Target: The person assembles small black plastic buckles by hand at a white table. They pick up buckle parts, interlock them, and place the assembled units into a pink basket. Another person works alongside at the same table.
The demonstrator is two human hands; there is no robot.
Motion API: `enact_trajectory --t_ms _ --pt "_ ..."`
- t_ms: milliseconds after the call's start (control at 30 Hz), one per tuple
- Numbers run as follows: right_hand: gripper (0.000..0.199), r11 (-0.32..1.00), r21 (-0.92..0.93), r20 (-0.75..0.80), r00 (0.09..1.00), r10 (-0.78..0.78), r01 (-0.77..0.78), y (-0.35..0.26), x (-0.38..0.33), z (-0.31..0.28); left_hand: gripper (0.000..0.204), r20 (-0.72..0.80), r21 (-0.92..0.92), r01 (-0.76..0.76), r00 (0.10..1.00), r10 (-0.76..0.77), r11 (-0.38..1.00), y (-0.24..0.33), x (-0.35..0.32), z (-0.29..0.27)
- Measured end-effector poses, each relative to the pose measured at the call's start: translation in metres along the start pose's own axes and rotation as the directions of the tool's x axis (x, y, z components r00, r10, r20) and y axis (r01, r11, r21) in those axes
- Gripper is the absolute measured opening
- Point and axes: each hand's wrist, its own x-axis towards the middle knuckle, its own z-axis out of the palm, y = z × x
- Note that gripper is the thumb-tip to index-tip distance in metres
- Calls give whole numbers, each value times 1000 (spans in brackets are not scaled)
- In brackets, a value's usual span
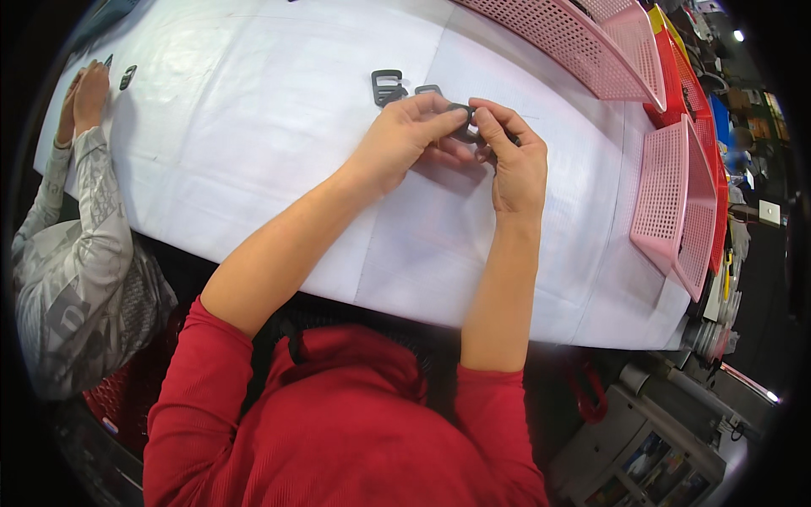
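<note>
Between both hands, just above the white table (279,160), is a small black plastic buckle (462,133), partly covered by fingers. My left hand (414,131) pinches its left side between thumb and fingers. From the other side my right hand (514,156) grips it, thumb and forefinger closed on the black part. Just beyond my left hand a black buckle with a slotted frame (388,86) lies on the table. Beside it another dark buckle (428,89) shows only in part behind my fingers.
Pink perforated baskets (663,190) stand along the right edge and another pink basket (583,42) at the far right. Red baskets (718,203) sit behind them. At far left a co-worker's hands (89,95) rest on the table near a small black buckle (127,77).
</note>
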Motion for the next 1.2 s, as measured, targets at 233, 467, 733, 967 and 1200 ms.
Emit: enact_trajectory --t_ms 233,467,733,967,1200 --pt "23 997 -73 -129 992 15 -25 9 1 -3 22 57 274 -6 998 -10 962 0 -2 8" --pt "23 983 157 12 995 96 -97 2 -1 7 20 -56 120 -57 996 64 991 7 -1 2" --pt "19 986 149 -159 982 100 -76 11 -8 -2 22 23 532 -248 960 279 810 9 -1 2" --pt "23 920 -199 -216 901 -377 338 -61 30 -18 18 -126 975 -28 745 654 220 42 -4 -49" --pt "39 893 -323 -275 872 -405 314 -134 160 -38 26 -30 998 -5 793 608 56 27 -11 -34"
